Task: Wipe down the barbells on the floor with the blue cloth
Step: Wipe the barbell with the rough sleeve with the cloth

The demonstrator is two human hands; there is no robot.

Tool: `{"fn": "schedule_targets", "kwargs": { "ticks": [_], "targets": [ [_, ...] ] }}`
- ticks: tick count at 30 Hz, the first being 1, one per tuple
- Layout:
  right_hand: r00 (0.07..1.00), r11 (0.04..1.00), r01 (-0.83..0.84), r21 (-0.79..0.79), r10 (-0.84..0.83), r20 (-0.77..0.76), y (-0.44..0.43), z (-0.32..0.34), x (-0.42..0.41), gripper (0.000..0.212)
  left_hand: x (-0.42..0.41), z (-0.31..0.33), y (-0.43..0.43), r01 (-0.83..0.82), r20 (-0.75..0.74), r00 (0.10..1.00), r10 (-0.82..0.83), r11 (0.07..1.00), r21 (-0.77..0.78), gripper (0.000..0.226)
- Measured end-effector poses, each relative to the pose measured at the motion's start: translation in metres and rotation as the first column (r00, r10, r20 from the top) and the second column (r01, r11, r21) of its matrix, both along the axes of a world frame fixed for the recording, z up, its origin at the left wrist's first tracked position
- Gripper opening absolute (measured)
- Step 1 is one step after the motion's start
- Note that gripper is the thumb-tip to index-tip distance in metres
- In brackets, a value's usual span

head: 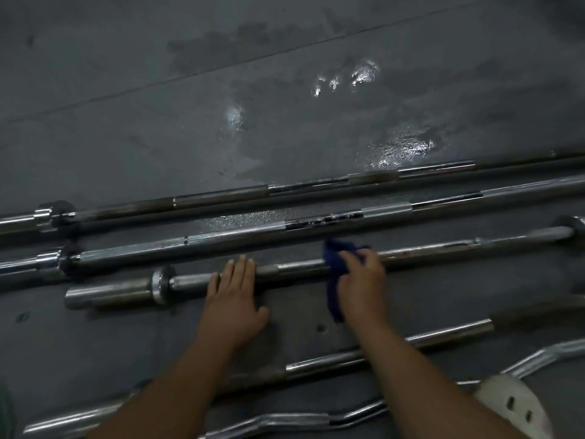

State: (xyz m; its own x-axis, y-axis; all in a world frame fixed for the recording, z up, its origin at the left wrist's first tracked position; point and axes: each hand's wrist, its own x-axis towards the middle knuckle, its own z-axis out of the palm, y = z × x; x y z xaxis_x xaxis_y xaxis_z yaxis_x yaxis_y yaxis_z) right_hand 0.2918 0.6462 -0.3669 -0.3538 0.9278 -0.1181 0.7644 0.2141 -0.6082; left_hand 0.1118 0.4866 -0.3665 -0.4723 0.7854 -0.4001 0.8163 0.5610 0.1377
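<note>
Right hand (361, 274) grips the blue cloth (332, 264), draped over the short barbell (294, 268) mid-shaft on the floor (158, 122). Left hand (232, 296) lies flat, fingers straight, steadying the shaft. Advice: wrap the cloth round, stroke full length, roll for the underside. No containers seen.

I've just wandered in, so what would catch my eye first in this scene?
A right hand grips a blue cloth on a barbell at centre, while the left hand rests flat on the same bar. Several more bars lie parallel around it, and wet patches shine on the floor beyond.
</note>
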Motion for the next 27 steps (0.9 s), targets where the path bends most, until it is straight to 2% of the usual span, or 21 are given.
{"fn": "schedule_targets", "kwargs": {
  "ticks": [2,4,5,8,9,10,12,13,15,17,19,21,22,23,24,25,26,27],
  "targets": [
    [0.967,0.967,0.252,-0.016,-0.251,0.049,0.027,0.001,0.021,0.03,-0.003,-0.002,0.008,-0.017,0.018,1.0,0.017,1.0,-0.004,0.101],
    [0.952,0.956,0.294,-0.012,-0.292,0.09,0.019,0.001,0.009,0.03,0.0,-0.001,0.008,-0.036,0.021,0.999,0.036,0.999,-0.011,0.102],
    [0.971,0.974,0.228,0.014,-0.228,0.067,0.005,-0.002,-0.006,0.033,0.001,-0.002,0.008,-0.036,0.013,0.999,0.036,0.999,-0.017,0.103],
    [0.985,0.984,-0.17,0.048,0.168,0.04,-0.046,-0.014,-0.048,0.048,0.0,-0.005,0.009,-0.036,-0.01,0.999,0.036,0.999,0.006,0.105],
    [0.968,0.967,-0.25,0.053,0.248,0.037,-0.049,-0.017,-0.05,0.049,-0.001,-0.005,0.01,-0.032,-0.003,0.999,0.032,0.999,0.01,0.104],
    [0.966,0.964,-0.259,0.067,0.259,0.015,-0.041,-0.019,-0.047,0.049,-0.003,-0.005,0.01,-0.025,-0.001,1.0,0.025,1.0,0.015,0.103],
    [0.996,0.998,-0.057,0.029,0.059,-0.067,-0.014,-0.016,-0.025,0.042,-0.004,-0.003,0.009,-0.005,0.006,1.0,0.005,1.0,0.022,0.101],
    [0.996,0.998,0.07,0.002,-0.07,-0.059,-0.001,-0.015,-0.011,0.038,-0.004,-0.001,0.008,-0.002,0.015,1.0,0.001,1.0,0.031,0.1],
    [0.956,0.956,0.292,-0.026,-0.293,-0.027,0.013,-0.013,0.005,0.037,-0.002,0.002,0.005,-0.012,0.031,0.999,0.011,0.999,0.049,0.097],
    [0.914,0.914,0.406,-0.018,-0.405,0.016,-0.001,-0.011,-0.009,0.04,0.003,0.003,0.001,-0.032,0.018,0.999,0.032,0.998,0.05,0.094],
    [0.941,0.941,0.334,-0.05,-0.336,-0.043,-0.035,-0.008,-0.038,0.042,0.007,0.001,-0.003,-0.059,-0.018,0.998,0.061,0.995,0.084,0.089],
    [0.961,0.969,0.189,-0.16,-0.216,-0.173,-0.062,-0.01,-0.049,0.038,0.011,0.001,-0.006,-0.074,-0.041,0.996,0.078,0.991,0.107,0.085],
    [0.948,0.957,0.189,-0.219,-0.236,-0.213,-0.065,-0.01,-0.046,0.035,0.013,0.001,-0.008,-0.074,-0.05,0.995,0.08,0.99,0.119,0.084],
    [0.906,0.92,0.282,-0.273,-0.349,-0.24,-0.06,-0.013,-0.038,0.032,0.015,0.002,-0.011,-0.073,-0.058,0.995,0.081,0.989,0.129,0.084],
    [0.816,0.837,0.429,-0.34,-0.52,-0.253,-0.05,-0.017,-0.025,0.031,0.019,0.002,-0.013,-0.071,-0.062,0.995,0.08,0.989,0.132,0.084],
    [0.646,0.682,0.574,-0.452,-0.717,-0.262,-0.038,-0.023,-0.012,0.031,0.024,0.002,-0.016,-0.069,-0.061,0.995,0.077,0.989,0.129,0.086],
    [0.428,0.484,0.636,-0.601,-0.869,-0.248,-0.026,-0.026,-0.003,0.031,0.028,0.002,-0.019,-0.067,-0.056,0.996,0.074,0.99,0.122,0.089],
    [0.276,0.338,0.599,-0.726,-0.938,-0.209,-0.022,-0.034,-0.001,0.035,0.032,0.0,-0.024,-0.06,-0.05,0.997,0.066,0.993,0.106,0.093]
  ]
}}
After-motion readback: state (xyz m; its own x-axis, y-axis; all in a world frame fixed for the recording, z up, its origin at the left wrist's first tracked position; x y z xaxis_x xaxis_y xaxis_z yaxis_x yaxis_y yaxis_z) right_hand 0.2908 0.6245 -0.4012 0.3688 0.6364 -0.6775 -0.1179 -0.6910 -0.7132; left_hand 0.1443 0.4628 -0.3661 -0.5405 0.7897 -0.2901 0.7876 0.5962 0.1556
